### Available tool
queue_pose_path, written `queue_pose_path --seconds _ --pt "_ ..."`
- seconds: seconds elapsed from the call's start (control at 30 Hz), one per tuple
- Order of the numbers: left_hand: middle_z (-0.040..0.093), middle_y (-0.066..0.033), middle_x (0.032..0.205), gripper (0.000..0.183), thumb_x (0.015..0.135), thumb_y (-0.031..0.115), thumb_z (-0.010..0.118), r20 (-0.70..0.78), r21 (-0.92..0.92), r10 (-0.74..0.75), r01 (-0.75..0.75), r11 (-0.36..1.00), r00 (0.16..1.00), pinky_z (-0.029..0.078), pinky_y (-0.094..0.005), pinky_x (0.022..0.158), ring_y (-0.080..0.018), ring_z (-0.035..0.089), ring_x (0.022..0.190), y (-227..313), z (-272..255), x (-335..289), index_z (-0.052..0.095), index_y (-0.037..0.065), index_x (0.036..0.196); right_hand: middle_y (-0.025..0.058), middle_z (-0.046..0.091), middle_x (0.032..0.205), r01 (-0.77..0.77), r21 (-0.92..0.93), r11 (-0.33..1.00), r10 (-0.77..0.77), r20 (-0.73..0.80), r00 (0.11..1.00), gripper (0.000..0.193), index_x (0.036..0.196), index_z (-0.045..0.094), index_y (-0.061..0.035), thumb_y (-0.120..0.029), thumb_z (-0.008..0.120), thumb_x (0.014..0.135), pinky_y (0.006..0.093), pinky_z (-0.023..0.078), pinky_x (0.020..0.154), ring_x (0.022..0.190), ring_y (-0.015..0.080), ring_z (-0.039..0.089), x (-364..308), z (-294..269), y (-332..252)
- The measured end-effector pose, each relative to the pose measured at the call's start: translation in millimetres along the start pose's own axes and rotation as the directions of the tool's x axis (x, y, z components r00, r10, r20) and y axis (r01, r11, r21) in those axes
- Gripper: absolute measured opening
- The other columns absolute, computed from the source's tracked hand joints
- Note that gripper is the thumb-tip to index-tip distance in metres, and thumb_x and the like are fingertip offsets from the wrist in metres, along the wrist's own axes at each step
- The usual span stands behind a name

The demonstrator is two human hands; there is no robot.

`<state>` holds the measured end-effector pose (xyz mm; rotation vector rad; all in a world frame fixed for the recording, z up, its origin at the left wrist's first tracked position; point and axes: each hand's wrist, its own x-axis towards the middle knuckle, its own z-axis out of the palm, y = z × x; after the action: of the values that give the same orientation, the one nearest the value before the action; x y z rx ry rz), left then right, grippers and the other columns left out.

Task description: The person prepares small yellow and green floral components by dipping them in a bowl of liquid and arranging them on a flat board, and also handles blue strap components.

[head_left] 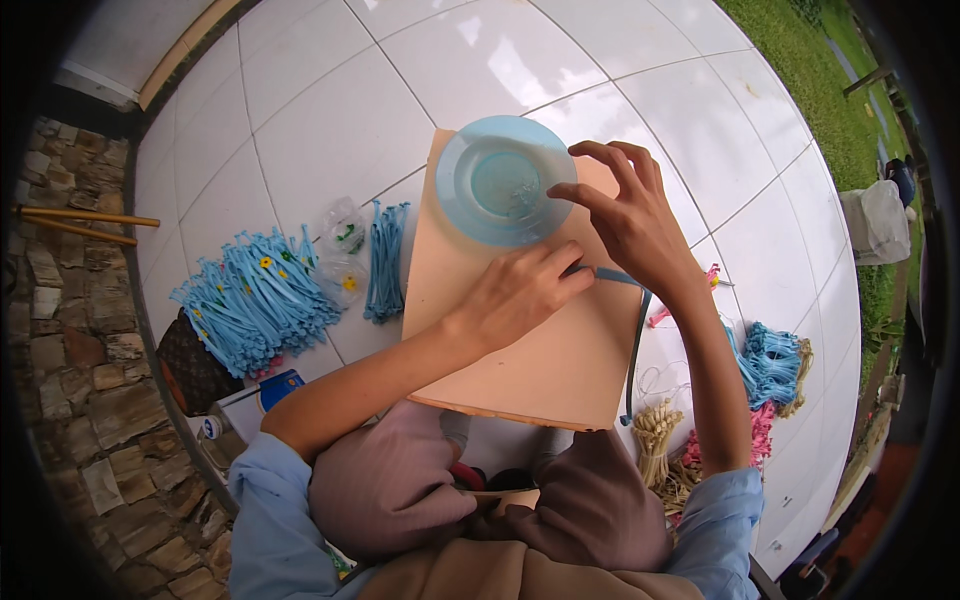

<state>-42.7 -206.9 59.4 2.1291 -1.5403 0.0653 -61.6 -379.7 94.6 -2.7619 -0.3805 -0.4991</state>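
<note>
One board (540, 350) lies on the white tiled floor (330, 120), its long axis running 12 to 6 from the person. One blue plate (497, 182) sits at the board's 12 o'clock end. One thin blue strip (634, 330) crosses the board's 3 o'clock edge and trails toward 6 — its near end is pinched between both hands. The left hand (520, 290) has its grip closed on that end; the right hand (625, 215), at 1 o'clock from the left and touching it, pinches the same end with thumb and forefinger, other fingers arched over the plate rim. At 9 o'clock lie two piles: a large heap of blue pieces (250, 300) and a smaller bundle (385, 262); two clear bead bags (343, 250) lie between.
</note>
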Motion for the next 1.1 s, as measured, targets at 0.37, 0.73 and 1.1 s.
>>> queue_pose_path --seconds 0.37,0.73,1.1 --pt "0.053 -0.0056 0.092 0.03 0.072 0.003 0.057 0.019 -0.03 -0.049 0.049 0.998 0.999 0.05 -0.0322 0.063 -0.0215 0.06 0.076 0 -3 0 0.061 0.01 0.101 0.0016 0.048 0.12 -0.045 -0.239 0.97 0.039 -0.033 0.999 0.043 0.101 0.065 -0.0261 0.004 0.059 0.071 0.0478 0.037 0.093 0.105 0.0254 0.044 -93 -20 -4" --pt "0.05 -0.0047 0.088 0.02 0.073 0.004 0.057 -0.014 -0.005 -0.014 0.014 1.0 1.0 0.05 -0.0297 0.06 -0.0183 0.059 0.074 0 -5 2 0.058 0.007 0.093 0.0002 0.048 0.124 0.027 -0.303 0.952 -0.021 0.022 1.0 0.051 0.109 0.06 -0.0261 0.005 0.059 0.068 0.0478 0.034 0.096 0.105 0.0217 0.045 -100 -13 0" --pt "0.053 -0.006 0.093 0.034 0.071 0.0 0.056 0.074 -0.037 -0.065 0.068 0.997 0.995 0.051 -0.0314 0.065 -0.0214 0.061 0.077 0 -7 -1 0.06 0.008 0.104 0.011 0.05 0.116 -0.369 0.303 0.879 0.399 -0.044 0.916 0.049 0.112 0.05 -0.0063 0.016 0.046 0.069 0.0401 0.036 0.095 0.109 0.0275 0.047 -111 -10 14"
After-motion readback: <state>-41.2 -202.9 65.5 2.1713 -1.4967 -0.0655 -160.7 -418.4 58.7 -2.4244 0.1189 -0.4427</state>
